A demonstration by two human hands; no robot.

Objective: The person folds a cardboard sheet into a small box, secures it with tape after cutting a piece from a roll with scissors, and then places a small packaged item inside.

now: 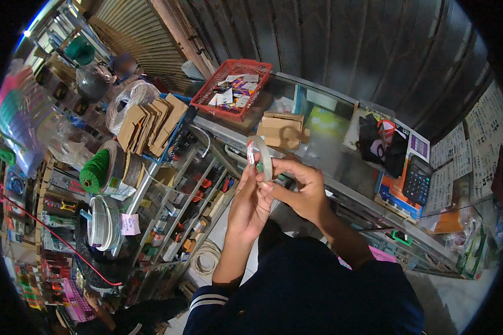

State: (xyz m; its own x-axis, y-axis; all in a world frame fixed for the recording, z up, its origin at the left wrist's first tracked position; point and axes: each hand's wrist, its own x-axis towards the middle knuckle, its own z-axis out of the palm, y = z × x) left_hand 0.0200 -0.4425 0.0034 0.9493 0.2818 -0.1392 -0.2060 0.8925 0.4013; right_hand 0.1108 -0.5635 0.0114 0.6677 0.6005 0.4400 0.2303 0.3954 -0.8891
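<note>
Both my hands hold up a narrow roll of pale, see-through tape [266, 159] in front of my chest. A red and white label shows on the inside of its ring. My left hand [249, 207] is closed round the near left side of the roll, fingers pointing up. From the right, my right hand [303, 187] pinches the roll's lower right edge between thumb and fingers. Beyond the roll, a brown cardboard box [279, 133] lies on the glass counter [330, 159].
A red basket [229, 111] of small packets stands on the counter's far left. At right lie a calculator [418, 178] and a black bag [374, 145]. Folded cardboard [153, 125], green twine [95, 172] and cable coils [104, 222] crowd the left shelves. Another person's hand [99, 309] shows lower left.
</note>
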